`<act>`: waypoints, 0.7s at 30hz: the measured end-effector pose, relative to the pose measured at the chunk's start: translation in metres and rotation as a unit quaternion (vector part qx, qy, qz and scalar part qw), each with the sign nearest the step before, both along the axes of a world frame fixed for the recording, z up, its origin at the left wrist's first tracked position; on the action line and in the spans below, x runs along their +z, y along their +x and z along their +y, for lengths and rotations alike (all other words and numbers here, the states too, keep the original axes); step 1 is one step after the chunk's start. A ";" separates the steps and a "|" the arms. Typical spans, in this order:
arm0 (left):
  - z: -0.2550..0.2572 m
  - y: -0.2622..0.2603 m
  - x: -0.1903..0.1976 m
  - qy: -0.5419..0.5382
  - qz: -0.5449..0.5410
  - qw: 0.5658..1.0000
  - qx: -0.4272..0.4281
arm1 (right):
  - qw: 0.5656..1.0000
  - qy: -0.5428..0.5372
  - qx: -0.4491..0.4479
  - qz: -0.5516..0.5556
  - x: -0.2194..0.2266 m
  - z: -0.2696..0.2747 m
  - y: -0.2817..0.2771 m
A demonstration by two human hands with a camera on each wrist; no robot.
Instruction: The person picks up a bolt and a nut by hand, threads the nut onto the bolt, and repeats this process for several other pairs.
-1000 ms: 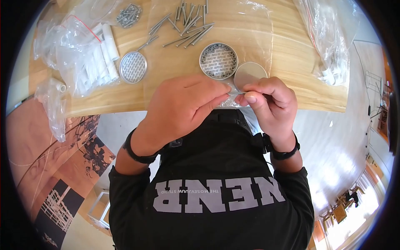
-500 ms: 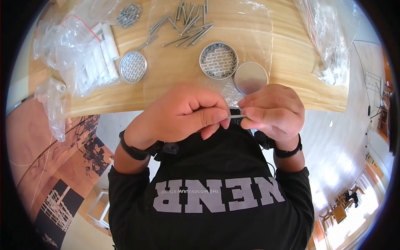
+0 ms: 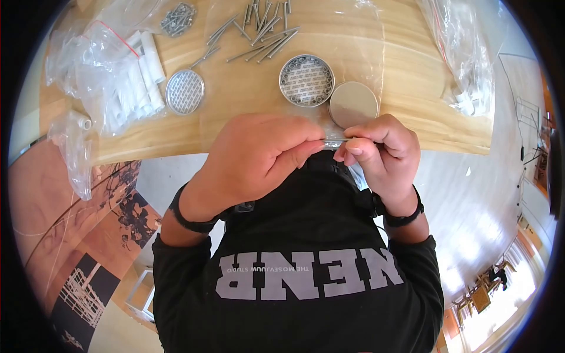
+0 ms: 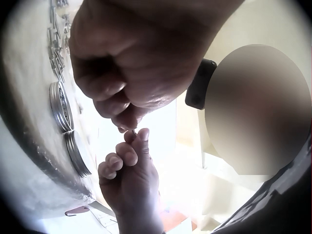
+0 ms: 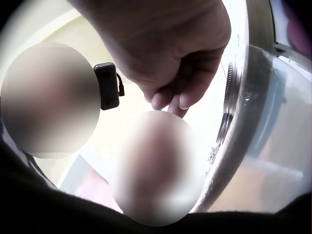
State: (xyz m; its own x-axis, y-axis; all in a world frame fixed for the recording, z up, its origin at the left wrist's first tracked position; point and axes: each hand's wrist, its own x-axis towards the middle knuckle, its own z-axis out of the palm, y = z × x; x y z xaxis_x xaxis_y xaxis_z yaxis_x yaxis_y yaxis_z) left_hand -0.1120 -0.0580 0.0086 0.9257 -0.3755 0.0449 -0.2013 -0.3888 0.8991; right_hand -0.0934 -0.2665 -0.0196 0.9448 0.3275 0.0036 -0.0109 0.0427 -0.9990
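Observation:
A thin metal screw (image 3: 335, 140) lies level between the two hands, just above the table's front edge. The left hand (image 3: 259, 154) pinches one end between thumb and fingers, and the right hand (image 3: 385, 156) pinches the other. The fingertips cover both ends, so the head and tip cannot be told apart. Behind the hands sits an open round tin (image 3: 306, 80) with small nuts round its inner rim. A plain round metal disc (image 3: 353, 105) touches its right side. In the left wrist view the right hand (image 4: 131, 180) faces the left hand (image 4: 131, 58), fingertips nearly meeting.
Loose long screws (image 3: 265, 35) lie scattered at the back, with a small heap of hardware (image 3: 178, 19) to their left. A patterned round lid (image 3: 185, 92) is near bagged white tubes (image 3: 138, 82). Another clear bag (image 3: 456, 59) lies at the right.
Compared with half a second ago, both hands are raised toward the table edge, and the right thumb and fingers have shifted on the screw. Tabletop things appear slightly higher in view.

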 end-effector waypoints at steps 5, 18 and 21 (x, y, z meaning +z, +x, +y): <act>0.001 0.001 0.002 -0.053 0.067 0.996 -0.014 | 0.985 -0.045 0.043 -0.163 -0.004 -0.011 0.014; 0.006 0.003 0.001 -0.179 0.270 0.944 -0.053 | 0.937 -0.021 0.102 -0.334 -0.006 -0.012 0.029; 0.006 0.004 0.001 -0.188 0.293 0.936 -0.050 | 0.936 -0.033 0.111 -0.333 -0.005 -0.014 0.030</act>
State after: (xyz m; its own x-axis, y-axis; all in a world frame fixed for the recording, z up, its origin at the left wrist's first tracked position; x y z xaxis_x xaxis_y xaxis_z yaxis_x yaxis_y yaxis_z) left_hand -0.1080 -0.0517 0.0094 0.7935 -0.5216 -0.3134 0.3508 -0.0287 0.9360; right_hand -0.0632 -0.2804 -0.0246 0.6497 0.5357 0.5394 0.6131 0.0503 -0.7884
